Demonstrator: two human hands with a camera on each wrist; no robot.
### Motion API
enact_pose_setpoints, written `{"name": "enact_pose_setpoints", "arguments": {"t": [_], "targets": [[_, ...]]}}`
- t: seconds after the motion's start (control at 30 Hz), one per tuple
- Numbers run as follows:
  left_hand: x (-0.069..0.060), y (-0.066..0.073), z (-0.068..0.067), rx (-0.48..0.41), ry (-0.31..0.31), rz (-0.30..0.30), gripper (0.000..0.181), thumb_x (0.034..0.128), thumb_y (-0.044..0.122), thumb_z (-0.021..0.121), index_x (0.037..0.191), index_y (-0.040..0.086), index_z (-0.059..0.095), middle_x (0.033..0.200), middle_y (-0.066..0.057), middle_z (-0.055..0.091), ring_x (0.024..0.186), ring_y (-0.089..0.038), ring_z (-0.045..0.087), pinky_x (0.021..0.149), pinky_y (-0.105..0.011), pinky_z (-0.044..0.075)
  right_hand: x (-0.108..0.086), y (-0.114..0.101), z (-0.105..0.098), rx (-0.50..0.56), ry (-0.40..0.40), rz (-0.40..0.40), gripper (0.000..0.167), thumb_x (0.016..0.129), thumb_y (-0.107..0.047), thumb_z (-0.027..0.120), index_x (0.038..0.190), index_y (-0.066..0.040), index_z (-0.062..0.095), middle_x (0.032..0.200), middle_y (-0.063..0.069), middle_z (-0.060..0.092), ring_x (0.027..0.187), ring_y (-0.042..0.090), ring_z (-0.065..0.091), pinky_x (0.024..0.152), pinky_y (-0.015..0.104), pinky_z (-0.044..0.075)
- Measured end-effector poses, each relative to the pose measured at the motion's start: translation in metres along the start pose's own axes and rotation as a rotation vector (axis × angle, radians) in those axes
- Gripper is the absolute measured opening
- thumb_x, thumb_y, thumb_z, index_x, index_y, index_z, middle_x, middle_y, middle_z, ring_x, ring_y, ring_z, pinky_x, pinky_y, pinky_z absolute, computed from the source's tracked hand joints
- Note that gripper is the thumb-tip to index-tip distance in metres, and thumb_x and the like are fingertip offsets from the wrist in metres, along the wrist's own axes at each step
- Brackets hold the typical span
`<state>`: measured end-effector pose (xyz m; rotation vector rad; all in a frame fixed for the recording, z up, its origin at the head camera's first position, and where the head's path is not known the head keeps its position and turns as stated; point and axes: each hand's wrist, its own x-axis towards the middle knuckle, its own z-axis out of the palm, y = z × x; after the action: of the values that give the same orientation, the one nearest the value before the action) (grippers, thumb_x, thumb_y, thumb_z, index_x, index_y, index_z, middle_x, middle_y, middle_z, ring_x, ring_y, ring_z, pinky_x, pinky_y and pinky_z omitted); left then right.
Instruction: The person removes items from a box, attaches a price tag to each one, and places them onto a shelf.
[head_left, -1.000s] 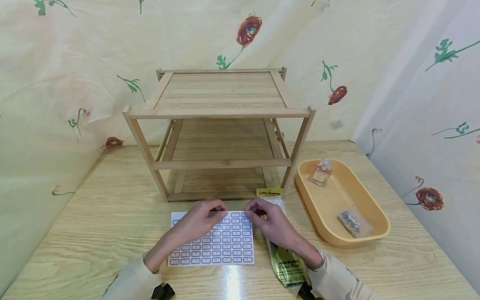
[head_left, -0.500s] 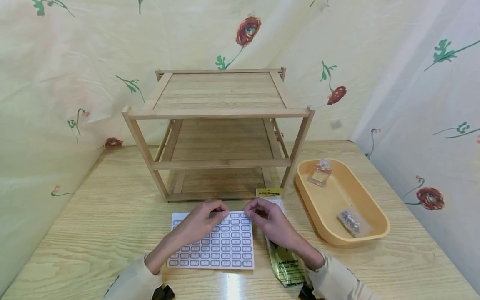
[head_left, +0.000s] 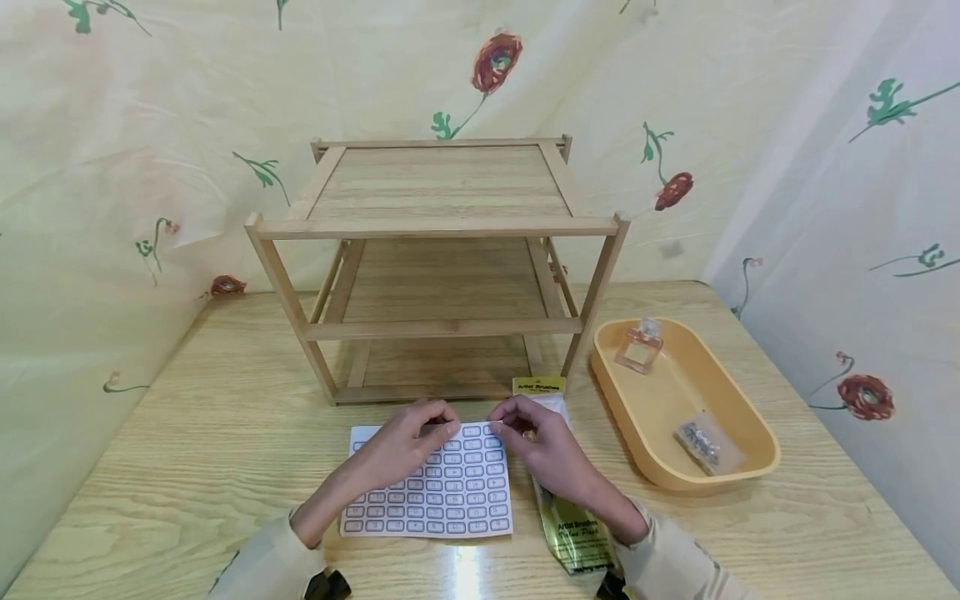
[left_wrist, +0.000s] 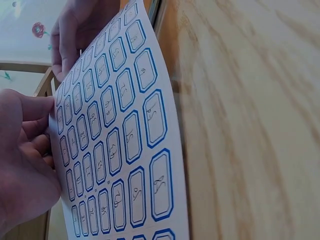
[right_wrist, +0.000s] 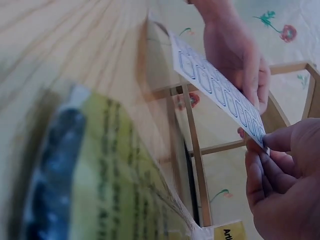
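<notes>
Label sheet [head_left: 446,505] held tilted over desk [head_left: 217,467]; top edge pinched in closed grip of left hand [head_left: 405,446] and right hand [head_left: 546,446]. Creasing or tearing judged possible if pulled unevenly.

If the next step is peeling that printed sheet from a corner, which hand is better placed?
Probably the right hand: its thumb and fingers pinch the sheet at its far right corner. The left hand holds the same far edge, but away from either corner.
</notes>
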<state>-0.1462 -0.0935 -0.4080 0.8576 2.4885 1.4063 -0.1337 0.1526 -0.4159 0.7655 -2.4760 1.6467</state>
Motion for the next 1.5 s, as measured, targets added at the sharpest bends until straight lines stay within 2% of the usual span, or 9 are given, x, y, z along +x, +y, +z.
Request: {"name": "enact_pose_setpoints", "arguments": {"t": [0.23, 0.4, 0.63, 0.87, 1.0, 1.1, 1.2, 1.37, 1.5], "targets": [[0.0, -0.001, 0.001, 0.0, 0.0, 0.013, 0.021, 0.1106, 0.022, 0.052, 0.113, 0.011, 0.069, 0.1, 0.002, 0.06, 0.092, -0.017, 0.055, 0.08, -0.033, 0.047, -0.004, -0.003, 0.005, -0.274, 0.112, -0.13, 0.021, 0.09, 0.0, 0.078, 0.107, -0.004, 0.067, 0.091, -0.003, 0.063, 0.083, 0.012, 0.06, 0.069, 0.031, 0.054], [0.0, 0.0, 0.001, 0.002, -0.004, 0.018, 0.022, 0.1112, 0.022, 0.05, 0.115, 0.01, 0.069, 0.101, 0.001, 0.059, 0.091, -0.017, 0.053, 0.079, -0.033, 0.046, -0.005, -0.004, 0.005, -0.478, 0.197, -0.295, 0.033, 0.082, -0.002, 0.086, 0.108, -0.002, 0.066, 0.089, 0.001, 0.062, 0.084, 0.015, 0.057, 0.068, 0.031, 0.05], [0.001, 0.0, 0.002, 0.022, -0.008, 0.018, 0.024, 0.1114, 0.019, 0.049, 0.12, 0.009, 0.069, 0.107, 0.002, 0.061, 0.095, -0.017, 0.053, 0.081, -0.033, 0.047, -0.004, -0.007, 0.007, -0.555, 0.227, -0.442, 0.032, 0.076, -0.003, 0.088, 0.101, -0.002, 0.067, 0.088, 0.003, 0.062, 0.081, 0.017, 0.054, 0.068, 0.03, 0.05], [0.002, 0.0, 0.003, 0.015, -0.027, 0.021, 0.026, 0.1122, 0.019, 0.046, 0.124, 0.008, 0.067, 0.113, 0.0, 0.063, 0.099, -0.018, 0.055, 0.083, -0.034, 0.048, -0.006, -0.01, 0.009, -0.624, 0.196, -0.476, 0.028, 0.079, -0.006, 0.086, 0.098, -0.004, 0.066, 0.091, 0.004, 0.06, 0.08, 0.018, 0.05, 0.067, 0.032, 0.045], [0.004, 0.0, 0.004, 0.003, -0.042, 0.037, 0.028, 0.1122, 0.019, 0.046, 0.127, 0.007, 0.067, 0.122, -0.003, 0.065, 0.114, -0.023, 0.059, 0.096, -0.043, 0.05, -0.007, -0.009, 0.011, -0.639, 0.179, -0.462, 0.026, 0.082, -0.01, 0.085, 0.1, -0.005, 0.066, 0.092, 0.004, 0.061, 0.08, 0.019, 0.051, 0.068, 0.034, 0.046], [0.004, -0.002, 0.005, -0.024, -0.051, 0.051, 0.029, 0.1121, 0.019, 0.046, 0.128, 0.007, 0.066, 0.126, -0.006, 0.066, 0.127, -0.031, 0.057, 0.108, -0.051, 0.044, -0.008, -0.008, 0.012, -0.649, 0.177, -0.453, 0.027, 0.083, -0.012, 0.085, 0.101, -0.004, 0.067, 0.093, 0.005, 0.062, 0.081, 0.021, 0.052, 0.067, 0.034, 0.046], [0.005, -0.003, 0.006, -0.052, -0.064, 0.065, 0.029, 0.1123, 0.019, 0.046, 0.128, 0.006, 0.066, 0.125, -0.006, 0.067, 0.122, -0.029, 0.06, 0.106, -0.047, 0.047, -0.008, -0.008, 0.012, -0.655, 0.174, -0.444, 0.028, 0.082, -0.013, 0.086, 0.101, -0.004, 0.067, 0.094, 0.006, 0.063, 0.081, 0.021, 0.053, 0.067, 0.034, 0.046], [0.005, -0.004, 0.006, -0.093, -0.09, 0.086, 0.03, 0.1129, 0.017, 0.044, 0.129, 0.003, 0.065, 0.12, -0.006, 0.067, 0.099, -0.014, 0.064, 0.087, -0.032, 0.053, -0.008, -0.008, 0.013, -0.652, 0.176, -0.434, 0.03, 0.081, -0.012, 0.087, 0.101, -0.004, 0.066, 0.094, 0.006, 0.063, 0.082, 0.021, 0.053, 0.067, 0.033, 0.046], [0.005, -0.004, 0.005, -0.128, -0.107, 0.096, 0.031, 0.113, 0.015, 0.042, 0.13, 0.001, 0.064, 0.118, -0.007, 0.066, 0.094, -0.012, 0.064, 0.082, -0.03, 0.054, -0.009, -0.008, 0.013, -0.646, 0.184, -0.438, 0.03, 0.083, -0.014, 0.086, 0.102, -0.003, 0.066, 0.092, 0.006, 0.062, 0.08, 0.019, 0.052, 0.066, 0.031, 0.046]]}}
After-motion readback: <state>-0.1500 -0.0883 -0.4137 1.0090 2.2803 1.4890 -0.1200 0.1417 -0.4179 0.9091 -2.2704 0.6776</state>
